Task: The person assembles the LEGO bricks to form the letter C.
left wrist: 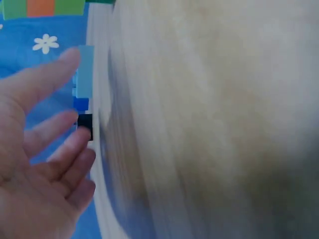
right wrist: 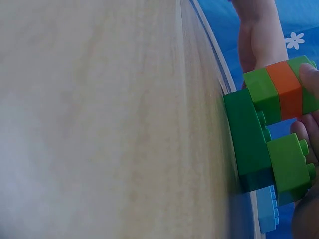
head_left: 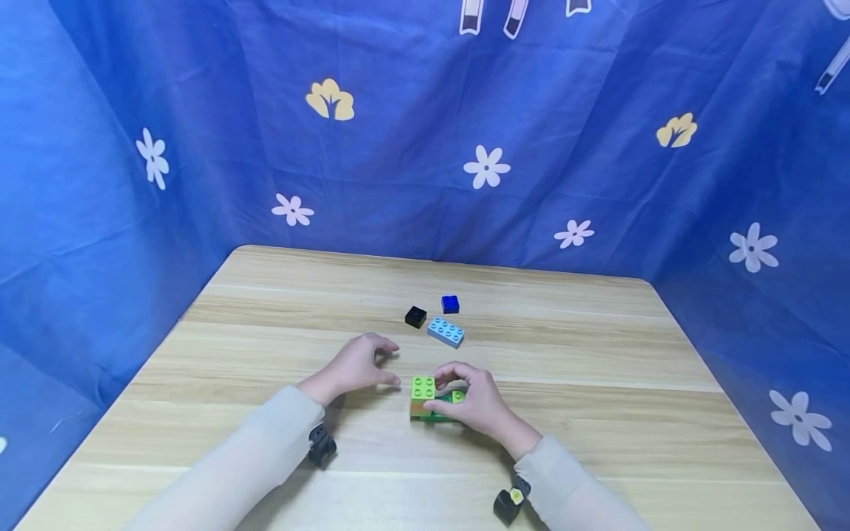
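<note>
– Saw any risk?
– Pinched stepped green-and-orange plastic-brick stack (head_left: pixel 421 398) on wooden table (head_left: pixel 598 354) with right hand (head_left: pixel 483 405); held left hand (head_left: pixel 355 365) loose, empty, nearby. Perhaps risked splitting it through uneven squeezing.

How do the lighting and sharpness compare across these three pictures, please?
Head view: bright, with a soft shadow beside the left sleeve; left wrist view: tabletop blurred, darkening toward lower right, left hand slightly soft; right wrist view: tabletop blurred, washed-out at left, stacked blocks clearer.
</note>
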A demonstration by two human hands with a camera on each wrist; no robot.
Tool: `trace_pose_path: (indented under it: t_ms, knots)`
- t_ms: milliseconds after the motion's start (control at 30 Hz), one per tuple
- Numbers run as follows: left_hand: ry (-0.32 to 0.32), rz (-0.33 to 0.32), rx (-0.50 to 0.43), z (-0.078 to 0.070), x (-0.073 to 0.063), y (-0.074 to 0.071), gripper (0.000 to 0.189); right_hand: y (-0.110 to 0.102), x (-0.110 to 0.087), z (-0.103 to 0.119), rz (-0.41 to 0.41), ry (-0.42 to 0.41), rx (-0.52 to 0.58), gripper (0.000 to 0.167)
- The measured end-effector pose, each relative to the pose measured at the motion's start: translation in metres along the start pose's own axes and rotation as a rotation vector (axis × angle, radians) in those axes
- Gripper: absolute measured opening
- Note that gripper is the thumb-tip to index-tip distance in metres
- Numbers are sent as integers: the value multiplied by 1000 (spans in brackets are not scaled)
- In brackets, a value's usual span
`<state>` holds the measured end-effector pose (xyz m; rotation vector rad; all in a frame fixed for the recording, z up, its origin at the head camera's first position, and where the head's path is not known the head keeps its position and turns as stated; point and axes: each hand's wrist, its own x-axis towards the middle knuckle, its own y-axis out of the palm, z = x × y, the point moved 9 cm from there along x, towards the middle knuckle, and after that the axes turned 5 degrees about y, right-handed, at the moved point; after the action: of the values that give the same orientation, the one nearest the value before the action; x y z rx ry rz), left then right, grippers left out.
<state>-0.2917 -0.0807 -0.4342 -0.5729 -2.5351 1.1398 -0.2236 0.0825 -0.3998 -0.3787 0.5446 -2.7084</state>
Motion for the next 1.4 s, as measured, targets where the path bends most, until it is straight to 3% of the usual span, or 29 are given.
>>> trace_pose_path:
  t_ms: [133,267,667,933,1167,1400]
  knots:
    - [-110,-69,-24,12,10,-3,63,0,0,-1,1,8,6,32]
    - [-161,-109,-65,18,18,-4,67,0,0,0,7,11,4,32]
    - [-239,-194,-121,29,47,-2,71,0,0,-2,6,20,9,32]
    - [-255,-297,-184,33,63,5,69,-1,0,-2,0,3,-3,33]
    - [-265,-387,-85,33,70,7,63,-1,1,-2,-8,-13,-4,32]
    - [-276,-418,16,33,72,7,54,1,3,-3,-5,-29,33,33]
